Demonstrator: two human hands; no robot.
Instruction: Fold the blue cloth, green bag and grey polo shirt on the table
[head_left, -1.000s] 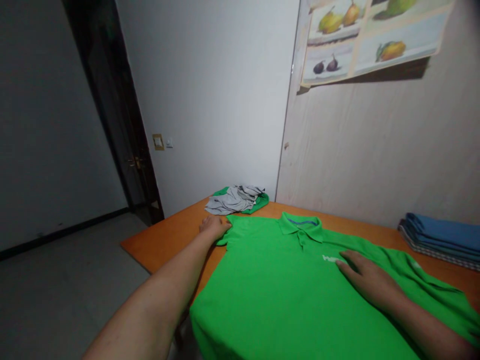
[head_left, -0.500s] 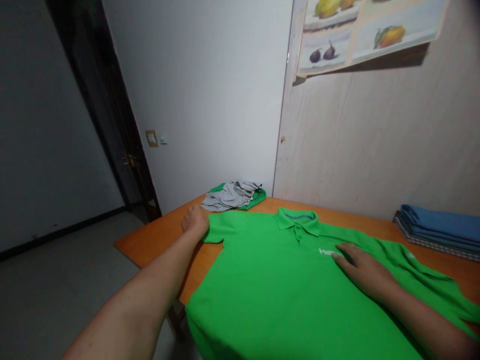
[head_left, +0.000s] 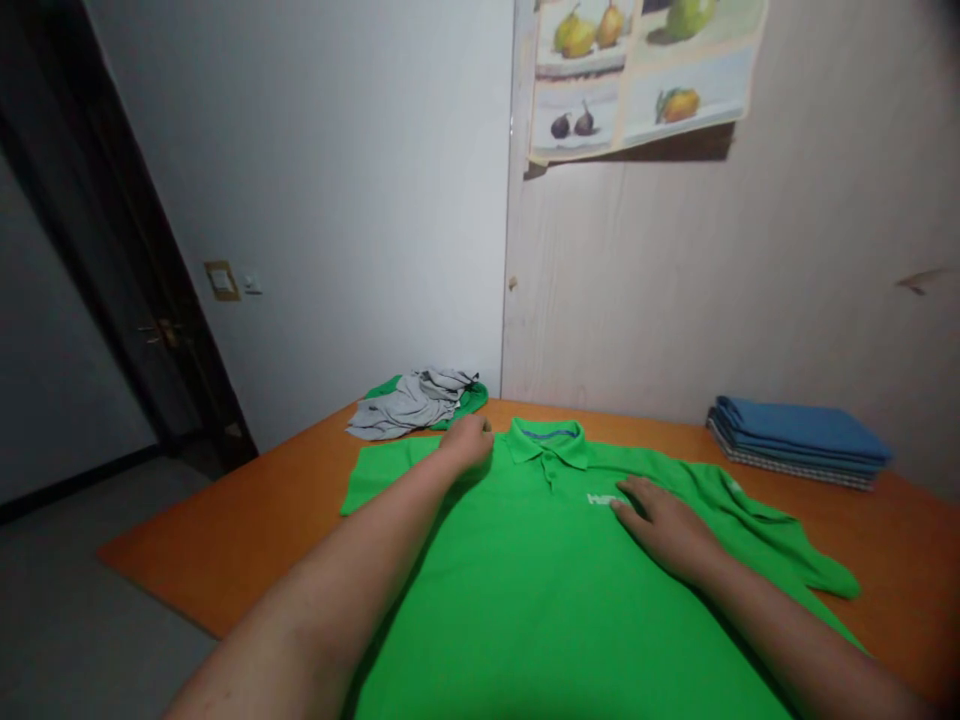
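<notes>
A green polo shirt (head_left: 555, 600) lies spread front up on the table, its collar (head_left: 547, 443) toward the wall. At the shoulder left of the collar, my left hand (head_left: 466, 443) is closed, its curled fingers at the fabric and mostly hidden from view. My right hand (head_left: 664, 520) rests flat on the chest, thumb apart from the fingers, partly covering the white lettering (head_left: 604, 499). The left sleeve in view lies out flat, while the right one has some wrinkles.
A crumpled grey and green clothes pile (head_left: 420, 400) sits at the table's back left. Folded blue and checked cloths (head_left: 802, 435) are stacked at the back right. The orange-brown table (head_left: 202, 520) meets the wall (head_left: 360, 200), where a fruit poster (head_left: 637, 75) hangs.
My left hand has left the sleeve end and moved right to the shoulder beside the collar. My right hand stays on the chest. The view has turned to the right.
</notes>
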